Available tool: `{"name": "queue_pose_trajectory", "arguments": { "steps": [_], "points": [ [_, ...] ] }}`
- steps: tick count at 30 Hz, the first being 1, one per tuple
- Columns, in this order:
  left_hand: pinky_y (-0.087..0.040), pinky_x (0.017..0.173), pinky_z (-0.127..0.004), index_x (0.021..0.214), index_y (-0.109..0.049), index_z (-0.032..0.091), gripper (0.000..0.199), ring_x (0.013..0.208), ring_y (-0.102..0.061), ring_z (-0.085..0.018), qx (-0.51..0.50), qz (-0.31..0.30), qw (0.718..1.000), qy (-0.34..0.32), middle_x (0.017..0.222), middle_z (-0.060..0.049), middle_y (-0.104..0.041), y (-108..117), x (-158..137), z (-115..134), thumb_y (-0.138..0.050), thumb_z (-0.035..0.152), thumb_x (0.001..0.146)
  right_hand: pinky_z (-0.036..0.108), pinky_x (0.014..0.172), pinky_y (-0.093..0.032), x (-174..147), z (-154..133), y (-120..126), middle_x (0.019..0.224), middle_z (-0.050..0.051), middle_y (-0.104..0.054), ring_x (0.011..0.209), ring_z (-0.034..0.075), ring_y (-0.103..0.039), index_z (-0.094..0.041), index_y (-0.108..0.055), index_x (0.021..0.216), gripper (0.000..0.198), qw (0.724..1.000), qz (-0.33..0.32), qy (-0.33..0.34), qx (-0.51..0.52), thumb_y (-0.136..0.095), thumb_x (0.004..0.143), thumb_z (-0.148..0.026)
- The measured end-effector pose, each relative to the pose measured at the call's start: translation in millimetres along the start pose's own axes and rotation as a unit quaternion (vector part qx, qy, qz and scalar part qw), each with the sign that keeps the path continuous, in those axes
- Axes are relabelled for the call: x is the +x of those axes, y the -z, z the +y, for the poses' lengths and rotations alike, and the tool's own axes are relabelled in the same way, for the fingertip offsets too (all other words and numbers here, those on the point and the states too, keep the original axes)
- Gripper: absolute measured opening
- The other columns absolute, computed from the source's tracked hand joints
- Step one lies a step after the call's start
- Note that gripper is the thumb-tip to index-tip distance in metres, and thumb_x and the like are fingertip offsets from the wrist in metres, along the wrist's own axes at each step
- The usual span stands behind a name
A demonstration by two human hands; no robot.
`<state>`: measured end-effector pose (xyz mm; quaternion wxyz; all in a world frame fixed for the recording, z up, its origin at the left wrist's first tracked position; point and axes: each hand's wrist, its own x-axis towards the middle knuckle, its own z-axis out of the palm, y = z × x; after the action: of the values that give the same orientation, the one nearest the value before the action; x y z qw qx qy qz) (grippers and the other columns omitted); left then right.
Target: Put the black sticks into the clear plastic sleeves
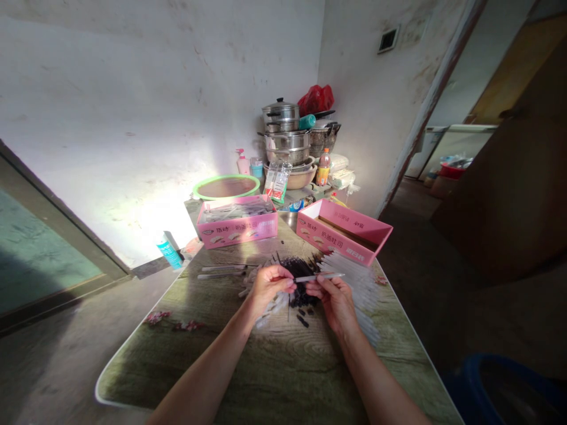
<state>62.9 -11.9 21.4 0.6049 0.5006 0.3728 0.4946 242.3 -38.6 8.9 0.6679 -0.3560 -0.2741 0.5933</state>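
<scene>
Over the table a slim, pale pen-like tube (310,278) lies level between both hands. My left hand (273,282) pinches its dark left end, where a small black piece seems to sit. With thumb and fingers closed, my right hand (334,296) grips the tube farther right, and its tip sticks out beyond the fingers. Behind and below the hands is a heap of thin black parts (295,268). Clear, whitish tubes (354,274) are spread at the right. Several small black pieces (303,320) and whitish pieces (267,316) lie near the wrists.
Pale tubes fill a pink box (237,232) at the back left. Another pink box (339,241) stands at the back right. A few finished-looking sticks (221,270) rest on the table (177,360). Stacked pots (287,141), a green-rimmed basket (227,178) and an orange bottle (323,167) are behind.
</scene>
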Motion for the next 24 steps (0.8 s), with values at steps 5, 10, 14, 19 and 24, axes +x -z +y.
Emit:
{"name": "queue_pose_trajectory", "arguments": {
  "steps": [5,10,14,19,24],
  "points": [
    [-0.057,0.065,-0.027,0.08,-0.067,0.013,0.025,0.064,-0.069,-0.015,0.004,0.0,1.0,0.004,0.068,-0.004,-0.071,0.8,0.7,-2.2,-0.08,0.029,0.066,0.027,0.055,-0.061,-0.8,-0.3,-0.4,0.067,0.008,-0.075,0.057,0.02,-0.072,-0.013,-0.067,0.081,0.028,1.0,-0.002,0.001,-0.004,-0.084,0.063,-0.025],
    [-0.058,0.068,-0.029,0.082,-0.067,0.013,0.029,0.066,-0.069,-0.016,0.009,0.011,1.0,-0.001,0.07,-0.004,-0.071,-0.5,0.8,-0.4,-0.081,0.033,0.065,0.028,0.056,-0.061,-1.7,-0.4,-1.1,0.067,0.009,-0.075,0.057,0.021,-0.072,-0.013,-0.067,0.082,0.028,1.0,-0.003,-0.001,-0.002,-0.084,0.064,-0.025],
    [-0.056,0.056,-0.025,0.086,-0.067,0.012,0.035,0.059,-0.067,-0.014,0.048,0.012,0.999,-0.01,0.071,-0.005,-0.069,1.1,1.9,1.3,-0.073,0.044,0.073,0.027,0.055,-0.061,-1.5,-2.2,-2.2,0.066,0.009,-0.075,0.057,0.021,-0.072,-0.012,-0.067,0.08,0.028,1.0,0.0,0.003,0.004,-0.084,0.063,-0.026],
    [-0.04,0.033,-0.017,0.072,-0.063,0.011,0.044,0.039,-0.054,-0.008,0.131,-0.014,0.991,0.008,0.056,-0.001,-0.061,4.1,2.7,-0.3,-0.062,0.055,0.079,0.027,0.055,-0.061,-1.0,-2.3,-2.5,0.066,0.009,-0.074,0.057,0.02,-0.072,-0.012,-0.067,0.081,0.028,1.0,0.001,0.009,-0.002,-0.084,0.064,-0.026],
    [-0.041,0.036,-0.017,0.068,-0.061,0.012,0.036,0.039,-0.052,-0.007,0.121,-0.032,0.992,0.001,0.051,0.002,-0.058,2.5,1.3,0.2,-0.067,0.047,0.076,0.027,0.056,-0.061,-0.9,1.5,-2.0,0.068,0.008,-0.075,0.059,0.02,-0.072,-0.012,-0.066,0.084,0.028,1.0,-0.005,0.016,-0.015,-0.083,0.065,-0.025]
  ]
}}
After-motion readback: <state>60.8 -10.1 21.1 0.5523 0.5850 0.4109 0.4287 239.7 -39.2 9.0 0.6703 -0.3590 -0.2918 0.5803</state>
